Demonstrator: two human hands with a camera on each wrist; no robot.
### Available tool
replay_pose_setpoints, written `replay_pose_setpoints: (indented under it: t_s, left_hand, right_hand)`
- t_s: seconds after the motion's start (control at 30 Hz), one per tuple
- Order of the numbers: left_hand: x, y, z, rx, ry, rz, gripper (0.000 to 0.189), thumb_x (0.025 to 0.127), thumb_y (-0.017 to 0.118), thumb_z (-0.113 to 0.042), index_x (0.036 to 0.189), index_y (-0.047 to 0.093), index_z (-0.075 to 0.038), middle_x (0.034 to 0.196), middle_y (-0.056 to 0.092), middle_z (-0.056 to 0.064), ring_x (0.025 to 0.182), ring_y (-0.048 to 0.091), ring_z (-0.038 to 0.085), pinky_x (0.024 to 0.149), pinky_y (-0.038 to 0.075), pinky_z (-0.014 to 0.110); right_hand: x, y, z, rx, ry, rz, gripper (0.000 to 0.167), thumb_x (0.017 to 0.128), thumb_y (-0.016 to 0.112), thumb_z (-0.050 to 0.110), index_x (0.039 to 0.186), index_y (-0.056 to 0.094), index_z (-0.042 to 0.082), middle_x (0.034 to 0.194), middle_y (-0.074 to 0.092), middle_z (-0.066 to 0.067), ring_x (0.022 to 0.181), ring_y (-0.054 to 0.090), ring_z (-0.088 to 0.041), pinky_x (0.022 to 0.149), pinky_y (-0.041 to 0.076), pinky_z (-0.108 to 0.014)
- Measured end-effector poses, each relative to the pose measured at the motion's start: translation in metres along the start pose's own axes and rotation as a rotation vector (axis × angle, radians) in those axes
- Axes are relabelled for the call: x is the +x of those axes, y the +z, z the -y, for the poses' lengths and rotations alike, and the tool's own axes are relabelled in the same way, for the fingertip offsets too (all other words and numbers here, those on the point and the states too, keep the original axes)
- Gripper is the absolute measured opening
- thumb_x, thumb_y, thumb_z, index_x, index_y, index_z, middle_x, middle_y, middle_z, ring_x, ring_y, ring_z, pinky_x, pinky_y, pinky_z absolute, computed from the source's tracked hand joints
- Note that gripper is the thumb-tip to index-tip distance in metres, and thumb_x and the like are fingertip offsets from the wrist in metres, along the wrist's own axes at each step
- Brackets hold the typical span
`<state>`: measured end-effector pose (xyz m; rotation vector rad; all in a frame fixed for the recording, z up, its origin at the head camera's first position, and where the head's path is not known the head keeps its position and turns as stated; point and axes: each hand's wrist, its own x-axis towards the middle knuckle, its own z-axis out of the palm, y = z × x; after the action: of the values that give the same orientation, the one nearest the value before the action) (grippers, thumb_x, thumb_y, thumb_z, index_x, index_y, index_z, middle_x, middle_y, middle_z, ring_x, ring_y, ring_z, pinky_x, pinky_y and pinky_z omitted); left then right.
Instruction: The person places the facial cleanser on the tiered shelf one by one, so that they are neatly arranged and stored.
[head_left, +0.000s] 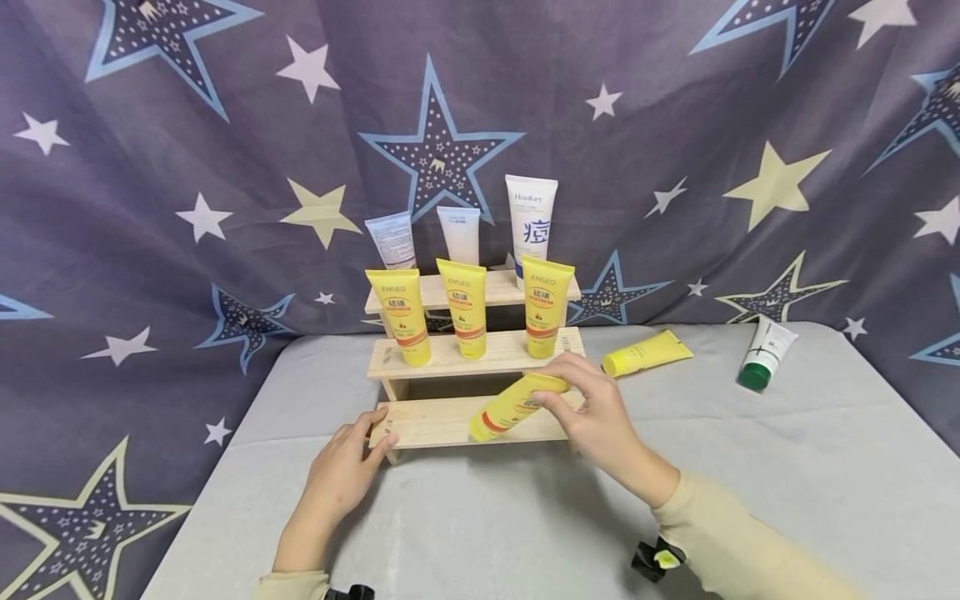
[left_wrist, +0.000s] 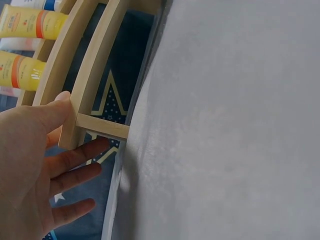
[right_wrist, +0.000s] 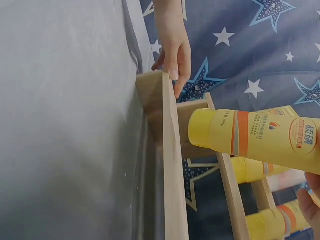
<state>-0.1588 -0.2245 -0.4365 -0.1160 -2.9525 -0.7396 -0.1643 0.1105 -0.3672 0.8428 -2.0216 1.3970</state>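
Observation:
My right hand (head_left: 600,417) pinches a yellow squeeze tube (head_left: 512,407) near its flat end, holding it tilted over the bottom shelf (head_left: 427,421) of a three-tier wooden rack. The tube's cap points down and left in the head view. In the right wrist view the round cap (right_wrist: 201,128) is apart from the shelf edge. At the rack's left end, my left hand (head_left: 341,467) grips the bottom shelf between thumb and index finger, and its other fingers (left_wrist: 75,176) spread loosely beside it. Three matching yellow tubes stand cap-down on the middle shelf (head_left: 498,354).
On the top shelf (head_left: 495,288) stand two pale tubes and a taller white tube (head_left: 531,218). Right of the rack, a yellow tube (head_left: 647,353) and a white tube with a green cap (head_left: 767,353) lie on the grey cloth (head_left: 750,467). A star-patterned curtain (head_left: 570,50) hangs behind.

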Motion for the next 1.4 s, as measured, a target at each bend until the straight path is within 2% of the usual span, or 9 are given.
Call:
replay_pose_setpoints:
  t_s: [0.17, 0.3, 0.5, 0.63, 0.83, 0.9, 1.07, 1.23, 1.4]
  left_hand:
    - [0.000, 0.000, 0.001, 0.005, -0.003, 0.001, 0.054, 0.101, 0.055, -0.042, 0.145, 0.048, -0.011, 0.131, 0.060, 0.020, 0.118, 0.057, 0.037, 0.092, 0.046, 0.057]
    - [0.000, 0.000, 0.000, 0.005, -0.006, 0.006, 0.055, 0.101, 0.054, -0.043, 0.146, 0.047, -0.011, 0.131, 0.060, 0.020, 0.117, 0.057, 0.037, 0.091, 0.046, 0.057]
    - [0.001, -0.001, 0.000, 0.007, -0.009, 0.011, 0.056, 0.101, 0.054, -0.043, 0.146, 0.047, -0.011, 0.131, 0.060, 0.020, 0.116, 0.057, 0.037, 0.090, 0.046, 0.057]
    - [0.000, -0.002, -0.001, 0.012, -0.016, 0.017, 0.057, 0.101, 0.052, -0.046, 0.147, 0.047, -0.011, 0.130, 0.060, 0.021, 0.115, 0.057, 0.037, 0.090, 0.047, 0.057]
    - [0.001, -0.001, 0.000, 0.011, -0.021, 0.022, 0.057, 0.101, 0.053, -0.045, 0.147, 0.046, -0.011, 0.131, 0.060, 0.020, 0.116, 0.057, 0.036, 0.090, 0.046, 0.056]
    - [0.001, -0.001, 0.000, 0.011, -0.020, 0.019, 0.056, 0.101, 0.053, -0.044, 0.147, 0.046, -0.012, 0.130, 0.060, 0.020, 0.116, 0.057, 0.036, 0.090, 0.047, 0.056]
    - [0.001, 0.000, 0.000, 0.010, -0.021, 0.017, 0.056, 0.101, 0.053, -0.044, 0.146, 0.047, -0.012, 0.129, 0.060, 0.019, 0.114, 0.058, 0.035, 0.088, 0.047, 0.056]
    - [0.001, -0.001, 0.000, 0.004, -0.018, 0.016, 0.057, 0.101, 0.052, -0.047, 0.146, 0.047, -0.012, 0.128, 0.061, 0.018, 0.113, 0.058, 0.034, 0.088, 0.047, 0.055]
    - [0.001, 0.000, 0.001, 0.001, -0.010, 0.011, 0.056, 0.101, 0.054, -0.046, 0.146, 0.048, -0.012, 0.129, 0.060, 0.019, 0.115, 0.058, 0.035, 0.089, 0.047, 0.056]
  right_hand:
    - [0.008, 0.016, -0.002, 0.008, -0.017, 0.004, 0.022, 0.081, 0.079, -0.001, 0.102, 0.075, 0.007, 0.095, 0.070, -0.001, 0.086, 0.062, -0.016, 0.073, 0.051, -0.027]
    - [0.015, 0.027, -0.001, 0.003, -0.014, 0.026, 0.021, 0.082, 0.079, 0.000, 0.101, 0.075, 0.006, 0.094, 0.069, 0.000, 0.091, 0.062, -0.016, 0.079, 0.052, -0.028]
    - [0.027, 0.041, 0.000, -0.030, 0.021, 0.075, 0.019, 0.083, 0.079, 0.004, 0.101, 0.075, 0.007, 0.092, 0.066, 0.004, 0.085, 0.057, -0.010, 0.067, 0.050, -0.029]
    - [0.034, 0.052, 0.000, -0.072, 0.031, 0.108, 0.017, 0.084, 0.079, 0.007, 0.101, 0.074, 0.006, 0.094, 0.066, 0.001, 0.087, 0.058, -0.011, 0.072, 0.052, -0.031]
    - [0.041, 0.065, 0.001, -0.115, 0.044, 0.136, 0.021, 0.085, 0.079, 0.011, 0.105, 0.075, 0.005, 0.106, 0.070, -0.005, 0.099, 0.061, -0.016, 0.081, 0.052, -0.033]
    - [0.044, 0.068, 0.001, -0.128, 0.043, 0.145, 0.022, 0.085, 0.079, 0.013, 0.106, 0.075, 0.006, 0.106, 0.070, -0.003, 0.097, 0.061, -0.015, 0.080, 0.051, -0.032]
    - [0.052, 0.073, 0.001, -0.178, -0.009, 0.172, 0.021, 0.085, 0.079, 0.016, 0.105, 0.075, 0.010, 0.099, 0.069, 0.001, 0.091, 0.060, -0.011, 0.079, 0.049, -0.029]
    - [0.057, 0.078, 0.003, -0.210, -0.054, 0.204, 0.020, 0.086, 0.079, 0.019, 0.104, 0.075, 0.011, 0.099, 0.068, 0.002, 0.096, 0.062, -0.012, 0.087, 0.050, -0.028]
    - [0.060, 0.084, 0.002, -0.237, -0.093, 0.235, 0.022, 0.086, 0.078, 0.019, 0.105, 0.074, 0.010, 0.099, 0.069, 0.001, 0.097, 0.062, -0.014, 0.087, 0.051, -0.027]
